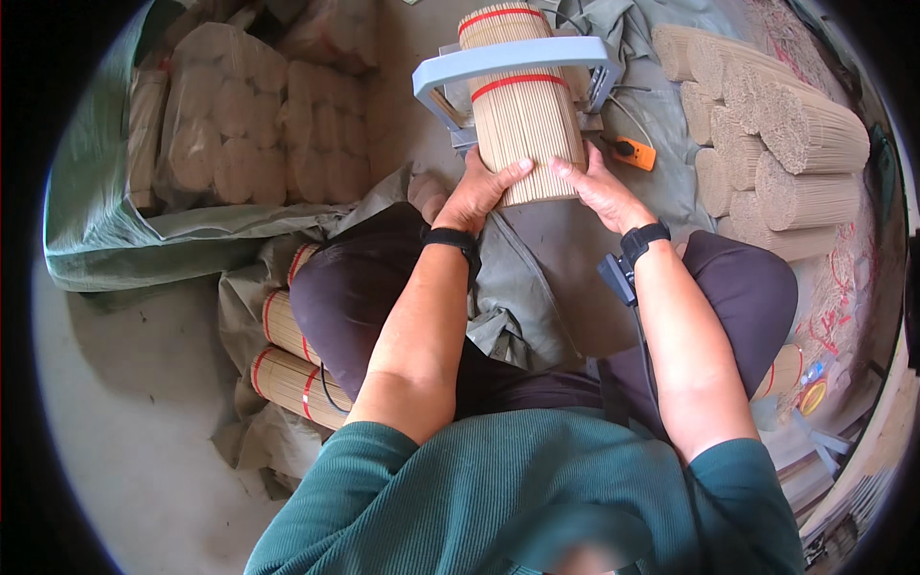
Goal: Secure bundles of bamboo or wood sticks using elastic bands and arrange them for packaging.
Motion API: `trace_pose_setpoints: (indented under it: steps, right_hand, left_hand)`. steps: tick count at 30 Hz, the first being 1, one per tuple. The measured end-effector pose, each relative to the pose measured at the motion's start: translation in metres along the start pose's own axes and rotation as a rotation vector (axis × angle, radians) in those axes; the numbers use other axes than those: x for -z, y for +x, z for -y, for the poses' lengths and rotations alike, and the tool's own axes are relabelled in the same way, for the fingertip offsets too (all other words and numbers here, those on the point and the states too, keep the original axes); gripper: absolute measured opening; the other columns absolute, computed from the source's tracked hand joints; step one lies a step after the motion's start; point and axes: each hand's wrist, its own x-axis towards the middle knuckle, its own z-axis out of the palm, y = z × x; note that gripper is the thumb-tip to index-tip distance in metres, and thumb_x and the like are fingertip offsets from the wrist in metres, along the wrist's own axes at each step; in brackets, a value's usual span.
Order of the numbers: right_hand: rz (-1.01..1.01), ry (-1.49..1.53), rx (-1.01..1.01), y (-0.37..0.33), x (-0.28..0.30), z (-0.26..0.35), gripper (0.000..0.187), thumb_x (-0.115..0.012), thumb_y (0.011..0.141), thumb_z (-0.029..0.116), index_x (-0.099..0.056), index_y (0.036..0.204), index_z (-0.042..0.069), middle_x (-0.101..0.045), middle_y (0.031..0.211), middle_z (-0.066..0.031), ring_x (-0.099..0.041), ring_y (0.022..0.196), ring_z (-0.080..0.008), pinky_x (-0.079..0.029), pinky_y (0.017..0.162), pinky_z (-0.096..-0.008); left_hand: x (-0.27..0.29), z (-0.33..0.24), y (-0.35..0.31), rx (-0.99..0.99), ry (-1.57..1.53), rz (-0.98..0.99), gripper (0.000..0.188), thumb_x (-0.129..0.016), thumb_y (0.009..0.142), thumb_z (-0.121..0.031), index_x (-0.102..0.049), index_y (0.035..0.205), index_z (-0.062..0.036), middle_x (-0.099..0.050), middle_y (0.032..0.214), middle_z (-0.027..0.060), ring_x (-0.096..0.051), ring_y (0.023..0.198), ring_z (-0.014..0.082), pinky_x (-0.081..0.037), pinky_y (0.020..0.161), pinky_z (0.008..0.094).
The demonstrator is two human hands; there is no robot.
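Note:
A thick bundle of thin wooden sticks [527,125], bound with two red bands, lies lengthwise through a grey arched frame [513,59]. Both hands grip its near end. My left hand [476,190] wraps the left side with the thumb on top, and my right hand [604,189] clasps the right side in the same way. The other fingers are partly hidden beneath the bundle. One red band shows just on the near side of the arch, the other toward the far end.
Unbanded stick bundles [805,125] are stacked at the right. An orange power strip [634,153] lies beside the frame. Bagged bundles [225,115] sit in a green sack [91,220] at the far left. Red-banded bundles [297,383] lie by my left knee.

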Motion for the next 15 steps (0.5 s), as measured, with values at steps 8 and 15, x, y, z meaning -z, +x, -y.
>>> trace_pose_setpoints:
  steps: [8, 15]
  right_hand:
    - [-0.005, 0.087, 0.067, 0.020, -0.001, 0.001, 0.128, -0.073, 0.065, 0.065, 0.000, 0.144, -0.006, -0.029, 0.143, -0.0240, -0.030, 0.134, -0.0301, -0.026, 0.109, -0.0389]
    - [0.009, 0.134, 0.085, 0.035, -0.002, 0.004, 0.126, -0.072, 0.064, 0.068, -0.005, 0.145, -0.002, -0.030, 0.143, -0.0224, -0.031, 0.133, -0.0301, -0.027, 0.109, -0.0399]
  left_hand:
    - [-0.002, 0.004, 0.020, 0.046, -0.115, -0.188, 0.093, -0.073, 0.075, -0.046, -0.028, 0.134, 0.0089, -0.052, 0.123, 0.0217, -0.054, 0.111, 0.0273, -0.044, 0.094, 0.0361]
    - [0.009, 0.008, 0.037, 0.090, -0.276, -0.127, 0.082, -0.066, 0.080, -0.049, -0.036, 0.131, 0.0073, -0.056, 0.118, 0.0186, -0.058, 0.104, 0.0250, -0.047, 0.089, 0.0357]
